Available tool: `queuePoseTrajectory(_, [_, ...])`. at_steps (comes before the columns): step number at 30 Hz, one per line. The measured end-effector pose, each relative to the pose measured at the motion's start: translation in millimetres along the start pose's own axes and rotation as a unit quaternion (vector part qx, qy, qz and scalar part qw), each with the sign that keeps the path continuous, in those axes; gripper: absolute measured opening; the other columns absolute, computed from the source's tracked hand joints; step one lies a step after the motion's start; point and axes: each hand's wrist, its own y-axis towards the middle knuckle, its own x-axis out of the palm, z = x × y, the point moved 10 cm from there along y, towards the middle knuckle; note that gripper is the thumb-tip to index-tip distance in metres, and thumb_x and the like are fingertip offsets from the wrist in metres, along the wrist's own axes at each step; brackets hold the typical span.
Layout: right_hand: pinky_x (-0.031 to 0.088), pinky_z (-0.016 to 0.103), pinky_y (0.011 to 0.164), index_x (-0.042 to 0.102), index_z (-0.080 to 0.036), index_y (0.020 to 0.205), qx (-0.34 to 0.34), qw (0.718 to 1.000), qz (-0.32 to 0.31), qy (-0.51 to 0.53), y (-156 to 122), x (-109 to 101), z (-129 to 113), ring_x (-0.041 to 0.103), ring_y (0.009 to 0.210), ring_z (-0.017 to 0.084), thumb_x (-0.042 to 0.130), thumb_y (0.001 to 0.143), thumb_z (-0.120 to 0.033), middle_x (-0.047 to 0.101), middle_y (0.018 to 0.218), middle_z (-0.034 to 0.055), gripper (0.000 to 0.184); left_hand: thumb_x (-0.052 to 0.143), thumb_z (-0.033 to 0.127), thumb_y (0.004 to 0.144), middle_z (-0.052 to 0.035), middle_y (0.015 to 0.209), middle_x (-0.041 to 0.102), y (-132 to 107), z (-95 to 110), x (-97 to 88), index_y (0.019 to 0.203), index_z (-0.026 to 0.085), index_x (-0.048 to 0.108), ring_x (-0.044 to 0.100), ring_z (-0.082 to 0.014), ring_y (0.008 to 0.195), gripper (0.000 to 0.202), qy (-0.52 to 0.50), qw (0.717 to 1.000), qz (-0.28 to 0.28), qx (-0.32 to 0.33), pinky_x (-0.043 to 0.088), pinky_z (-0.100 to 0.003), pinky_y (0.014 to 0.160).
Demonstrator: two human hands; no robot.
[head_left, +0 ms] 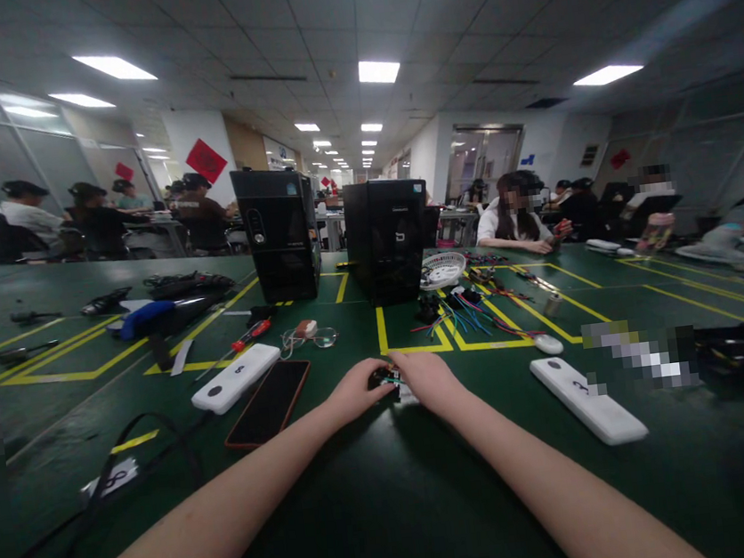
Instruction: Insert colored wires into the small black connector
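Both my hands meet over the green table, fingers curled around a small dark and white part with a thin greenish wire [393, 380]. My left hand [360, 390] is closed on its left side, thumb pressed against it. From the right, my right hand [429, 380] wraps over the part, its fingers mostly hidden. The part's exact kind is too small and covered to make out. Left of my hands lies a phone in an orange-brown case [269, 404], beside a white power bank marked 8 [236, 378].
Two black computer cases [278, 236] [389, 239] stand ahead. Coloured wires [462, 309] and a white basket [443, 269] lie to their right. Glasses [318, 337], a red screwdriver [252, 335], a black cable [108, 470] and another power bank [587, 399] lie around. A person [518, 217] sits across.
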Motion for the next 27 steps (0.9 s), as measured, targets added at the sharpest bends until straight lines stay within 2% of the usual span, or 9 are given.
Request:
queuePoseTrajectory(2, [0.042, 0.029, 0.072, 0.041, -0.019, 0.129, 0.006, 1.000, -0.005, 0.003, -1.2, -1.9, 1.1, 0.060, 0.085, 0.021, 0.035, 0.091, -0.035, 0.062, 0.099, 0.0102, 0.042, 0.060, 0.029, 0.077, -0.0076, 0.102, 0.061, 0.5, 2.1, -0.2, 0.102, 0.016, 0.058, 0.056, -0.0212, 0.095, 0.028, 0.000, 1.000, 0.003, 0.008, 0.044, -0.033, 0.086])
queuePoseTrajectory(4, [0.042, 0.028, 0.071, 0.042, -0.020, 0.130, -0.011, 1.000, -0.005, 0.008, -2.7, -4.3, -2.5, 0.060, 0.085, 0.020, 0.032, 0.091, -0.042, 0.060, 0.103, 0.0102, 0.045, 0.059, 0.029, 0.078, -0.0072, 0.100, 0.061, 1.0, 4.3, 0.3, 0.102, 0.016, 0.057, 0.056, -0.0206, 0.093, 0.027, 0.000, 1.000, 0.001, 0.015, 0.044, -0.033, 0.085])
queuePoseTrajectory(7, [0.041, 0.026, 0.070, 0.056, -0.020, 0.113, -0.031, 0.999, -0.017, 0.009, -3.6, -3.6, -6.1, 0.059, 0.081, 0.017, 0.030, 0.093, -0.035, 0.060, 0.095, 0.0083, 0.037, 0.058, 0.030, 0.078, -0.0071, 0.100, 0.060, 1.2, 5.4, 0.0, 0.103, 0.017, 0.057, 0.056, -0.0207, 0.093, 0.028, 0.001, 1.000, -0.002, 0.011, 0.044, -0.033, 0.085])
queuePoseTrajectory(10, [0.040, 0.024, 0.070, 0.061, -0.018, 0.101, -0.032, 0.999, -0.012, 0.017, -2.3, -4.4, -3.6, 0.059, 0.080, 0.016, 0.034, 0.092, -0.027, 0.061, 0.091, 0.0072, 0.030, 0.058, 0.030, 0.078, -0.0068, 0.103, 0.060, 1.0, 5.2, -0.5, 0.104, 0.018, 0.058, 0.055, -0.0209, 0.096, 0.028, -0.002, 1.000, -0.008, 0.001, 0.043, -0.034, 0.087])
queuePoseTrajectory(17, [0.039, 0.024, 0.070, 0.060, -0.018, 0.102, -0.030, 0.999, -0.026, 0.029, -1.1, 0.6, 2.7, 0.058, 0.083, 0.016, 0.039, 0.090, -0.024, 0.062, 0.092, 0.0063, 0.025, 0.059, 0.030, 0.078, -0.0062, 0.102, 0.061, 0.9, 4.4, -0.1, 0.102, 0.019, 0.059, 0.056, -0.0213, 0.097, 0.027, -0.009, 1.000, -0.009, -0.004, 0.043, -0.035, 0.088])
queuePoseTrajectory(22, [0.039, 0.024, 0.068, 0.064, -0.017, 0.096, -0.046, 0.999, -0.015, 0.003, -1.6, 2.2, -1.5, 0.058, 0.078, 0.016, 0.039, 0.090, -0.025, 0.060, 0.086, 0.0074, 0.027, 0.060, 0.029, 0.078, -0.0062, 0.102, 0.060, 1.0, 4.0, -0.3, 0.102, 0.019, 0.059, 0.055, -0.0208, 0.096, 0.027, -0.009, 1.000, -0.008, -0.002, 0.043, -0.034, 0.088])
queuePoseTrajectory(27, [0.040, 0.025, 0.068, 0.063, -0.017, 0.099, -0.064, 0.998, -0.010, -0.016, -2.7, 0.0, -7.4, 0.056, 0.077, 0.015, 0.042, 0.088, -0.022, 0.059, 0.087, 0.0062, 0.024, 0.061, 0.030, 0.077, -0.0065, 0.100, 0.059, 1.0, 5.7, -3.0, 0.102, 0.019, 0.059, 0.055, -0.0205, 0.095, 0.028, -0.002, 1.000, 0.000, 0.006, 0.043, -0.034, 0.087])
